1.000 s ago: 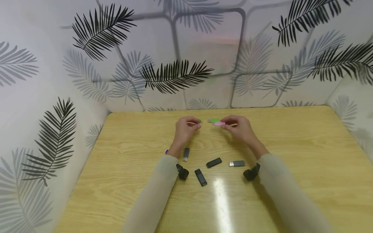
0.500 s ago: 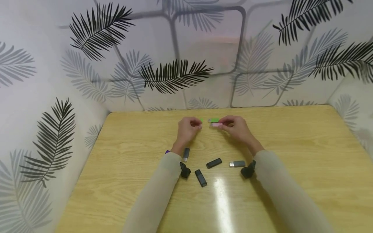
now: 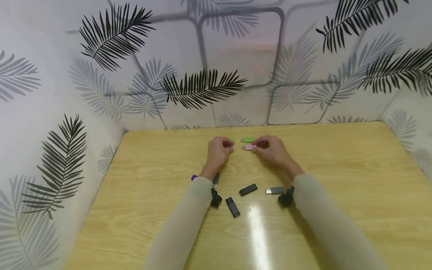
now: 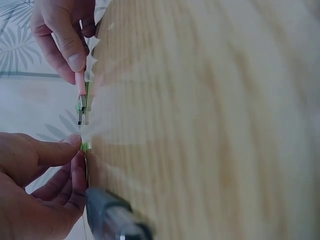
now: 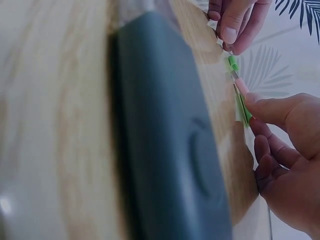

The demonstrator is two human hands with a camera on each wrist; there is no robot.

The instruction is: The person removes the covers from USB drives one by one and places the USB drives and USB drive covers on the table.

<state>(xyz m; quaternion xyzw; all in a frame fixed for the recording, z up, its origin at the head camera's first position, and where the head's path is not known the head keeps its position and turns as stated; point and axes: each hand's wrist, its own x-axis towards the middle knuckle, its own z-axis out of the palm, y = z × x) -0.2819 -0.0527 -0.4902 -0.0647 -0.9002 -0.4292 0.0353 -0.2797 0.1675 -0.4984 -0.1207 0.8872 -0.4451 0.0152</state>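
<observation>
leaf-patterned wall [image 3: 233,48] behind wood-grain table [image 3: 337,168] (right grip [image 3: 272,149] pinches pink stick [image 3: 248,147]; left grip [image 3: 217,150], pale bit [image 3: 233,147]).

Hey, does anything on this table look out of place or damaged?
Nothing looks spilled or plainly damaged. The nearer black stick and farther black stick lie askew, slanting different ways, whereas the green flash drive runs roughly along the far edge of the table.

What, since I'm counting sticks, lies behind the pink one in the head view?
A green stick lies just beyond the pink stick. Its metal plug and part of its length show; its other end is covered by the right hand.
</observation>
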